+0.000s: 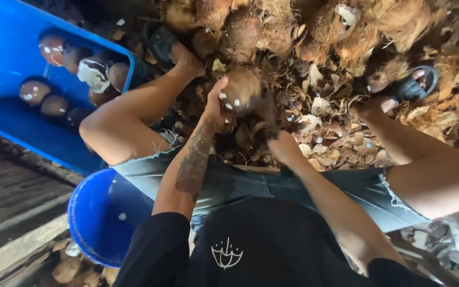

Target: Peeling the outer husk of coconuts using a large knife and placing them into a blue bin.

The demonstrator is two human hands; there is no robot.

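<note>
The coconut (240, 89) sits in my left hand (214, 109), held up in front of my knees over the heap of husk scraps; its brown shell is flecked with white bits. My left fingers are wrapped around its left side, thumb up near the top, so that hand is gripping it firmly. My right hand (282, 144) is just below and to the right of the coconut, and it seems closed around a dark tool (268, 109) whose blade rises up against the right side of the shell; the blur there keeps me from telling exactly how the fingers sit on it, though they look curled shut.

I'm seated with both knees spread, grey shorts (251, 183) across my lap, and my feet in dark sandals (413, 85) planted among the husks. The ground ahead is covered with a pile of shaggy coconut husks (314, 26) and pale shell chips (314, 119). On my left side a large blue tub (6, 48) holds several peeled coconuts (94, 73), dark and smeared with white. Nearer to me, beside my left thigh, stands a round blue bucket (99, 223). Grey wooden planks (6, 196) run along the lower left edge
</note>
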